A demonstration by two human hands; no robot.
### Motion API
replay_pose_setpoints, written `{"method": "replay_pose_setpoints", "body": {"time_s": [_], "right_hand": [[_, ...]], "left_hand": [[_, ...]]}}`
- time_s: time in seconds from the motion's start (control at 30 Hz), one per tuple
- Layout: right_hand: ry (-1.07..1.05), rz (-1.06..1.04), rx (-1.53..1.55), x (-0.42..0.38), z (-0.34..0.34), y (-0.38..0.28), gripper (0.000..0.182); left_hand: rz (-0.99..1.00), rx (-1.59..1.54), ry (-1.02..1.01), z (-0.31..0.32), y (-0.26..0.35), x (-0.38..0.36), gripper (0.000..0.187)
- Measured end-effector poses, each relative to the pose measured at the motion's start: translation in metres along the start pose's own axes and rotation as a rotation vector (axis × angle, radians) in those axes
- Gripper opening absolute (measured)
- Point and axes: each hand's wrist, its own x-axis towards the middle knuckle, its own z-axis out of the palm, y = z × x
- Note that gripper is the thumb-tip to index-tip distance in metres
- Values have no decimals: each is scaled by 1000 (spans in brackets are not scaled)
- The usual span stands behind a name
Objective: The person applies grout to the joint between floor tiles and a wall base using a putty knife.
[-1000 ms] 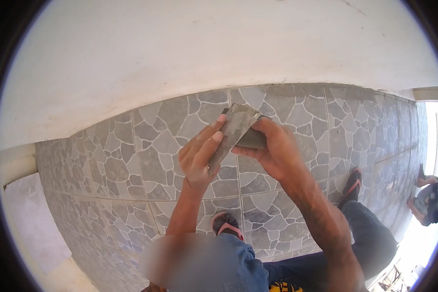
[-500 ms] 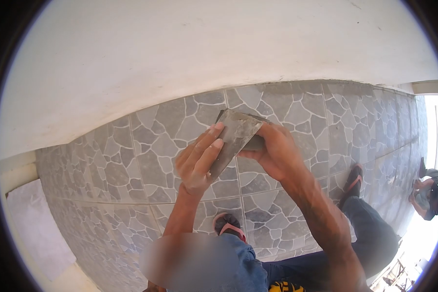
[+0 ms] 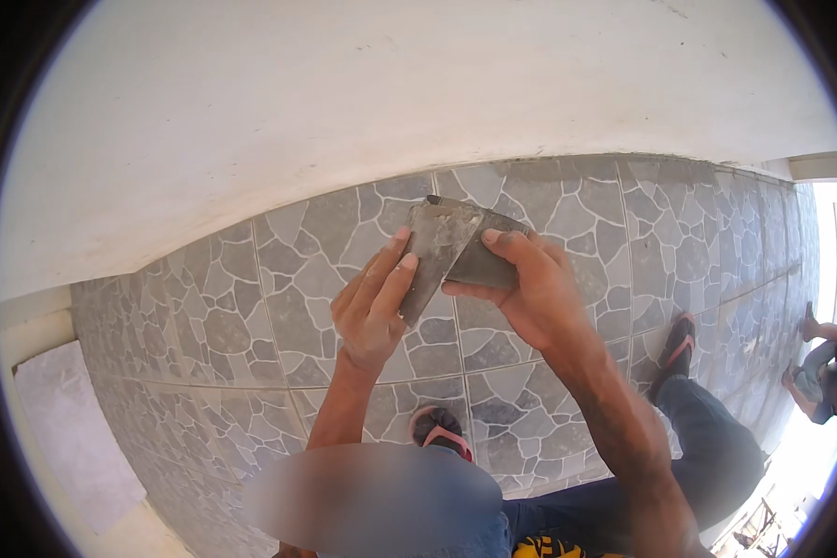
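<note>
My left hand (image 3: 372, 302) grips a worn grey flat block (image 3: 434, 249) by its left side, fingers stretched along its edge. Pale smears mark the block's upper face. A dark grey sheet (image 3: 488, 260), which looks like sandpaper, lies behind the block and sticks out to its right. My right hand (image 3: 539, 284) pinches this sheet, thumb on top and fingers beneath. Part of the sheet is hidden by the block, though a dark edge of it shows above the block's top. Both hands are held over the tiled floor.
A white wall (image 3: 391, 84) rises ahead of the stone-patterned floor (image 3: 298, 279). My feet in pink-strapped sandals (image 3: 439, 430) stand on the tiles. At the far right another person (image 3: 820, 372) is low down near the bright edge. A pale sheet (image 3: 76, 432) lies at left.
The block has shifted slightly left and turned more upright. My right hand has moved right and down with its thumb now on the dark sheet, and more of the sheet shows.
</note>
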Motion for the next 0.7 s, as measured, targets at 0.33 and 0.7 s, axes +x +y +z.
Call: {"method": "replay_pose_setpoints", "body": {"time_s": [0.33, 0.7], "right_hand": [[-60, -33, 41, 2, -13, 14, 39], [-87, -28, 94, 8, -33, 27, 48]], "left_hand": [[-64, -37, -36, 5, -9, -15, 48], [-140, 11, -82, 13, -23, -32, 35]]}}
